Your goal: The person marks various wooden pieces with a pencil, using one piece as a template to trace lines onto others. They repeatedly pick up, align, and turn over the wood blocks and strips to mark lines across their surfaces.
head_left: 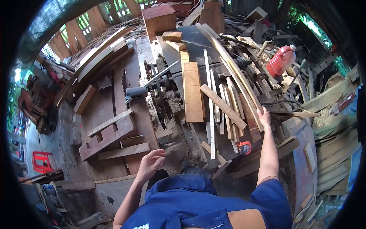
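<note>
My right hand (264, 117), arm stretched forward, grips the near end of a long wooden strip (233, 68) that runs away from me to the far side of the bench. The thumb and fingertips are partly hidden behind the wood. My left hand (151, 164) hovers in front of my body with loosely curved fingers and nothing in it. Beside the long strip lie several thin wooden sticks (228, 110), a short marked wooden piece (223, 106) across them, and a wide yellowish board (193, 91). A red tape measure (244, 148) sits near my right forearm.
At the left, a notched board (108, 139) and a pencil (133, 136) lie on the wooden table near a toothed blade (124, 84). Machine wheels (154, 89) stand in the middle. A red-filled plastic bottle (281, 61) rests among scrap wood at the right.
</note>
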